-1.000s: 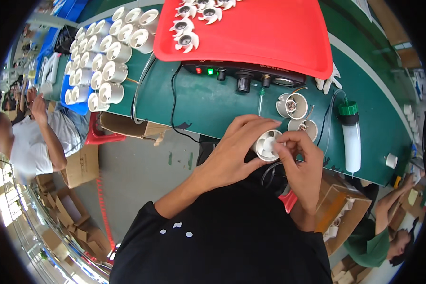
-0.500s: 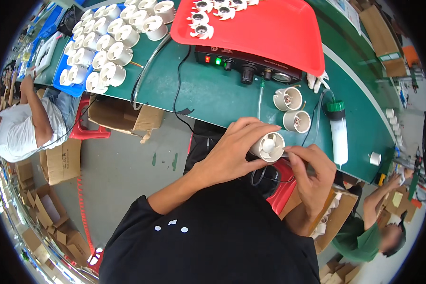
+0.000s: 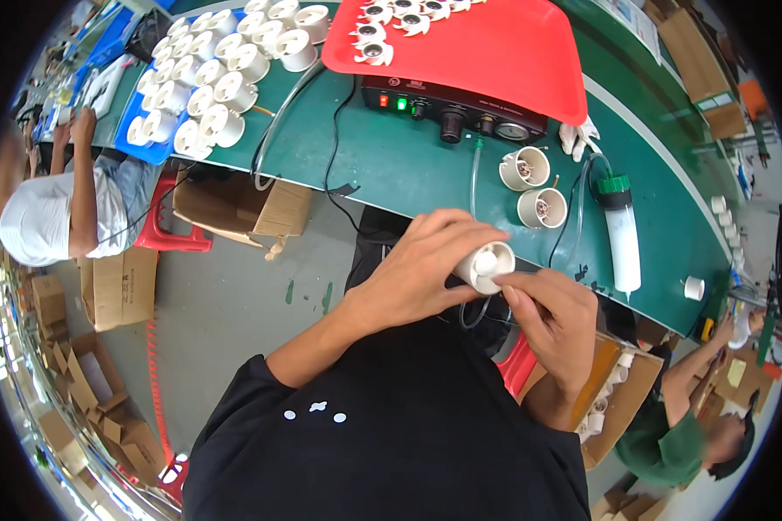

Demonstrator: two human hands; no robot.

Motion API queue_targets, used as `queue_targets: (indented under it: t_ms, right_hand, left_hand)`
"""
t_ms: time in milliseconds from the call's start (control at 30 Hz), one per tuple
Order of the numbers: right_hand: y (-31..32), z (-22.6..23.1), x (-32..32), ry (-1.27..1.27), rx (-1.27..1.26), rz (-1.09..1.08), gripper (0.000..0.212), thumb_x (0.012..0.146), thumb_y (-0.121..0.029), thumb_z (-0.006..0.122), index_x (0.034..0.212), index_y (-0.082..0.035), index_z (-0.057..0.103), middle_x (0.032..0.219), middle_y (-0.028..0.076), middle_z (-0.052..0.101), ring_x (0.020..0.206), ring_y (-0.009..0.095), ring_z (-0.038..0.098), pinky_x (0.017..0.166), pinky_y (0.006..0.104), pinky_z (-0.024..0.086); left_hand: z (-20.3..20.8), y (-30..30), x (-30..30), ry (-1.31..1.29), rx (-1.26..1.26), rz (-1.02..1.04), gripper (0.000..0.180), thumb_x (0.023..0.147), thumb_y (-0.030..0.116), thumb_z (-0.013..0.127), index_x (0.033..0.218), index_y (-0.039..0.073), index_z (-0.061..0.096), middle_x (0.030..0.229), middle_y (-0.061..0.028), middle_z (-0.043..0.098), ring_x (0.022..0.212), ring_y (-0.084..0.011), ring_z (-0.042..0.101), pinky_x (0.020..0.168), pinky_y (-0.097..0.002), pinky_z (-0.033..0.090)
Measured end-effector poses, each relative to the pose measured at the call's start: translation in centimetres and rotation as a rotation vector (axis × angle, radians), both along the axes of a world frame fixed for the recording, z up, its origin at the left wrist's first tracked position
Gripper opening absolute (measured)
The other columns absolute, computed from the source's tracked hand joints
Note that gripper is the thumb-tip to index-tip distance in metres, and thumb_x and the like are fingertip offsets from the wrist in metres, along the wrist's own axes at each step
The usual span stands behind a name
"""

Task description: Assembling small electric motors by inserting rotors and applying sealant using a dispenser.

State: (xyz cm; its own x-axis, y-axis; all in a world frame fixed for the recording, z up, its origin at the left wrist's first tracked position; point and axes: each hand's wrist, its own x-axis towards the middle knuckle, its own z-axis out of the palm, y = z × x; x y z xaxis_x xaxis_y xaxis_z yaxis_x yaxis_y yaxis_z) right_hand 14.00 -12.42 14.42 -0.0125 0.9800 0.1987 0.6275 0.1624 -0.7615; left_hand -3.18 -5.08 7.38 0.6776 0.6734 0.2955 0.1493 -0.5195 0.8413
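Observation:
My left hand (image 3: 408,269) is wrapped round a small white cylindrical fan housing (image 3: 469,274), its open end tilted up toward me. Inside sits a white bladed impeller (image 3: 487,260) with a round hub. The thumb and index finger of my right hand (image 3: 558,319) are pinched together at the right side of the rim, the index tip over the opening. Whether they grip anything besides the rim is hidden. Beyond my hands, two similar housings (image 3: 523,169) stand on the green bench (image 3: 391,165), copper-coloured windings showing inside.
A red tray (image 3: 495,52) bearing several white impellers (image 3: 373,54) rests on a black control box (image 3: 452,122). A white dispensing syringe (image 3: 622,247) with a green cap lies right. Many housings (image 3: 223,126) crowd a blue tray (image 3: 155,154). Co-workers sit left and right.
My right hand has moved left, its fingertips now over the housing's opening instead of beside the rim. The housing has shifted slightly left. The view has turned a little.

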Motion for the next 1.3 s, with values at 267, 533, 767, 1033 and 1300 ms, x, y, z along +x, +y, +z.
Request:
queue_targets:
  t_ms: [267,533,767,1033,1300]
  right_hand:
    - [-1.2,1.6,1.4,0.127,0.046,0.062,0.027,0.085,-0.006,0.065,0.060,0.001,0.059,0.052,0.007,0.048,0.043,0.024,0.046,0.044,0.0331,0.034]
    - [3.4,-0.5,1.7,-0.137,-0.429,0.014,0.020,0.091,-0.011,0.063,0.075,0.001,0.066,0.056,0.013,0.054,0.050,0.026,0.055,0.050,0.0358,0.040]
    - [1.6,-0.9,5.5,0.226,-0.104,-0.298,0.044,0.095,-0.022,0.055,0.058,0.001,0.054,0.054,0.010,0.044,0.048,0.018,0.045,0.048,0.0299,0.029]
    - [-0.2,-8.6,8.0,-0.153,0.072,-0.863,0.045,0.100,-0.027,0.055,0.067,0.003,0.052,0.057,0.009,0.044,0.052,0.019,0.036,0.051,0.0359,0.036]
    - [-1.5,-16.2,11.7,-0.558,0.350,-0.753,0.046,0.100,-0.022,0.055,0.059,-0.006,0.042,0.053,0.011,0.032,0.045,0.025,0.021,0.044,0.0407,0.024]
  left_hand:
    - [-0.3,-0.5,-0.3,0.041,-0.023,0.196,0.067,0.064,0.007,0.083,0.127,0.011,0.060,0.124,-0.0055,0.062,0.116,-0.0283,0.052,0.101,-0.0387,0.040]
    - [0.4,2.2,0.4,0.153,0.094,0.117,0.064,0.066,0.010,0.082,0.125,0.011,0.059,0.123,-0.0046,0.062,0.116,-0.0271,0.053,0.098,-0.0391,0.039]
    - [0.0,4.4,-0.2,0.132,-0.102,0.309,0.070,0.069,0.014,0.083,0.133,0.009,0.055,0.128,-0.0070,0.059,0.119,-0.0296,0.050,0.102,-0.0407,0.039]
    - [-1.3,7.0,-3.2,0.045,0.049,0.445,0.038,0.077,0.026,0.081,0.107,0.011,0.064,0.118,-0.0126,0.061,0.111,-0.0311,0.055,0.097,-0.0418,0.042]
    - [3.5,18.3,-21.2,-0.128,0.227,1.289,0.056,0.078,0.019,0.080,0.125,0.001,0.055,0.112,-0.0135,0.066,0.103,-0.0186,0.063,0.091,-0.0323,0.049]
